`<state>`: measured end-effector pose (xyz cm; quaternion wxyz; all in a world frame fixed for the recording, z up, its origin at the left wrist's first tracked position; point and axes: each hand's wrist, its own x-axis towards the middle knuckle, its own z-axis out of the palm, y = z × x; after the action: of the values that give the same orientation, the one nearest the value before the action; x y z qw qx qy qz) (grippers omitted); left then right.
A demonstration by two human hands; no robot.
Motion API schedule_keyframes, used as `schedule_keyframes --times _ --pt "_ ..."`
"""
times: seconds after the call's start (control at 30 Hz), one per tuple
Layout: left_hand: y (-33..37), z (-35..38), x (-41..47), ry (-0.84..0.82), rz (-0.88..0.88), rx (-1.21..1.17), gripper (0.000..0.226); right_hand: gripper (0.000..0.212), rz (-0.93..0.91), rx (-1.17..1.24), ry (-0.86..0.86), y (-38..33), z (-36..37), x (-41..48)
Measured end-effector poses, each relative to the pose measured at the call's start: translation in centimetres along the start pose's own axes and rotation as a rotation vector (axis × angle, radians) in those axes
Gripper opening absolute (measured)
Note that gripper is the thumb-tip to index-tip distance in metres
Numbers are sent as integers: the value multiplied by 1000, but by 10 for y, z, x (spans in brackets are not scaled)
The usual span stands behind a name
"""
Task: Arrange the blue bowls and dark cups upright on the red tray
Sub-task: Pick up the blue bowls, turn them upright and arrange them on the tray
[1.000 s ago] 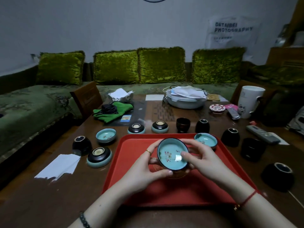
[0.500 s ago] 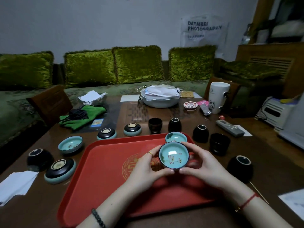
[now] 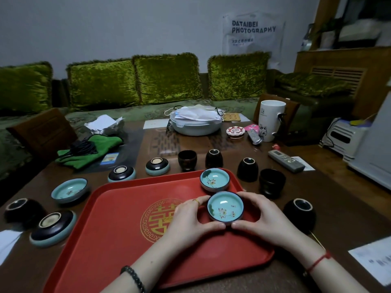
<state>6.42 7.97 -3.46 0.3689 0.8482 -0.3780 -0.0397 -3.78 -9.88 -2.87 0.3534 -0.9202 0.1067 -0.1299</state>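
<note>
change: bowl (image 3: 225, 208) now lowered from mid-air to tray (image 3: 118, 233) right side, beside first bowl (image 3: 214, 179) | fingers: left hand (image 3: 190, 220), right hand (image 3: 266, 218) both clamped on its rim | task: second bowl upright; release next

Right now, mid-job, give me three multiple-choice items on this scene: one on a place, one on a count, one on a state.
1. Where is the held bowl?
A. on the sofa
B. over the red tray, near its right side
C. beside the white mug

2. How many blue bowls are upright within the tray?
A. two
B. five
C. none

3. How does the bowl at the near left of the table lie?
A. upright
B. upside down
C. stacked in a cup

Answers: 1 B, the left hand and right hand cup it there. 2 A, it and the far bowl show turquoise insides. 3 B, its foot ring faces up.
</note>
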Motion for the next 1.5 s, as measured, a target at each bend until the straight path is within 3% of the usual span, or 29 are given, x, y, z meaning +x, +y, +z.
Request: schedule_keyframes --times 1.1,1.5 --pt "9 -8 -5 -37 -35 99 78 70 -45 12 39 -5 -3 -2" --pt "-41 -96 -56 188 -67 146 75 65 -284 -29 96 -79 25 12"
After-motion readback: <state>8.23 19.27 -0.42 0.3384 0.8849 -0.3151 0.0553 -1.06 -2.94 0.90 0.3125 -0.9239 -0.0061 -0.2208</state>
